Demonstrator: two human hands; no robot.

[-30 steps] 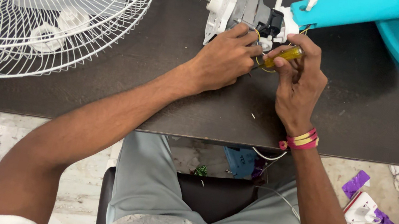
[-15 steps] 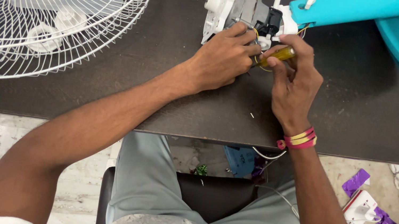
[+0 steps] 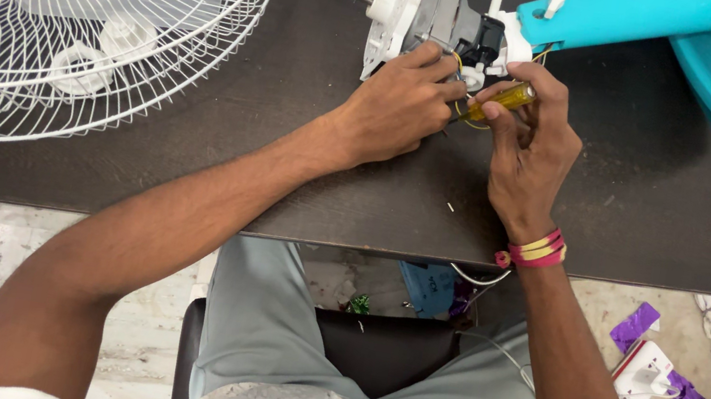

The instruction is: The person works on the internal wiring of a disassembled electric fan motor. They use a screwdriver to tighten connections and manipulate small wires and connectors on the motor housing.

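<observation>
Fingers of the right hand [image 3: 532, 152] are closed around a yellow-handled screwdriver [image 3: 499, 100], while the grey metal fan motor [image 3: 439, 14] is gripped by the left hand [image 3: 400, 106] on the dark table [image 3: 641, 218].

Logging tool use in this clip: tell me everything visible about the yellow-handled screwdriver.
The screwdriver has a translucent amber-yellow handle that looks like plastic; its shaft and tip are hidden behind fingers. It lies tilted, handle end up to the right, tip end pointing down-left toward the back of the fan motor. The right hand pinches it between thumb and fingers, above the dark table. The left hand rests beside its tip end on the motor; thin yellow wires loop close by.
</observation>
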